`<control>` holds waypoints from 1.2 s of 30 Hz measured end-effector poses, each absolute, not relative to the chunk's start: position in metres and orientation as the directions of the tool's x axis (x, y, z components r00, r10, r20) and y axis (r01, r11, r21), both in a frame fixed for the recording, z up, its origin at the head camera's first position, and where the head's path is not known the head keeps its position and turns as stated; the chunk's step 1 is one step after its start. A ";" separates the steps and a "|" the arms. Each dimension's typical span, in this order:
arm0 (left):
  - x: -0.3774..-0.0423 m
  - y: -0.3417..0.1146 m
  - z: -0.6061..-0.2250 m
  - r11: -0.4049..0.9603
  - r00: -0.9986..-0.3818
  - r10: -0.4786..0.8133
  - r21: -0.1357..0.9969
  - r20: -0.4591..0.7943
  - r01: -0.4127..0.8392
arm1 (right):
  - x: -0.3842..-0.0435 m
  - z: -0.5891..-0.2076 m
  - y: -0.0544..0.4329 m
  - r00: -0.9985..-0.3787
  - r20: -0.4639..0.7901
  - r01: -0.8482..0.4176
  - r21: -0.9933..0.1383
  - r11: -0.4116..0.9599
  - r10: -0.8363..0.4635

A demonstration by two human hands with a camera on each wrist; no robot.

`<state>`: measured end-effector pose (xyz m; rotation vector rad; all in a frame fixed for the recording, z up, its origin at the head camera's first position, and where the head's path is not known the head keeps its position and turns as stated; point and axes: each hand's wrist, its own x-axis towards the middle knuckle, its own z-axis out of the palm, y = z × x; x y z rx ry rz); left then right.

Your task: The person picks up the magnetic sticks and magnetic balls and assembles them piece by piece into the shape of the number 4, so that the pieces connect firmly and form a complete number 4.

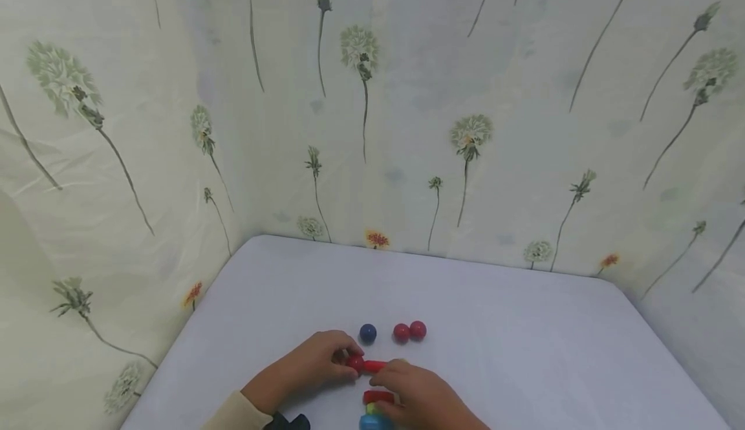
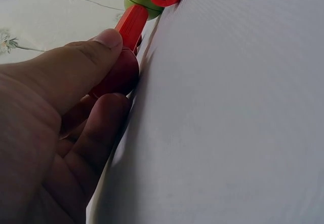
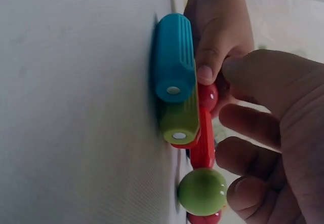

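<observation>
My left hand (image 1: 320, 359) pinches a red ball (image 1: 355, 363) between thumb and fingers. A red rod (image 2: 132, 27) meets that ball at one end and a green ball (image 3: 202, 191) at the other. My right hand (image 1: 421, 394) hovers at the green ball's side, fingers loosely bent, with nothing visibly gripped. Below its palm in the head view lie a second red rod (image 1: 378, 396), a yellow-green rod (image 3: 179, 125) and a blue rod (image 3: 173, 57), side by side. Shiny metal discs show on the ends of the blue and green rods.
Beyond the hands, a dark blue ball (image 1: 368, 333) and two red balls (image 1: 409, 332) sit on the white table (image 1: 512, 339). Flower-printed cloth (image 1: 407, 113) rises behind the table and along its sides. A black object (image 1: 288, 422) shows by the left sleeve.
</observation>
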<state>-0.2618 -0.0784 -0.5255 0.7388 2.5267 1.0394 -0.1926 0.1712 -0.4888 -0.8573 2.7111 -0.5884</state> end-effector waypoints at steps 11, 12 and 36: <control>-0.262 -0.076 -0.524 0.610 -0.825 0.556 0.725 -0.102 0.321 | -0.198 -0.499 0.165 -0.811 -0.242 -0.359 -0.513 0.780 -0.533; -0.262 -0.076 -0.523 0.609 -0.825 0.556 0.726 -0.103 0.320 | -0.198 -0.498 0.165 -0.812 -0.244 -0.352 -0.520 0.778 -0.530; -0.261 -0.078 -0.524 0.588 -0.816 0.573 0.730 -0.073 0.348 | -0.199 -0.505 0.164 -0.809 -0.294 -0.195 -0.683 0.704 -0.508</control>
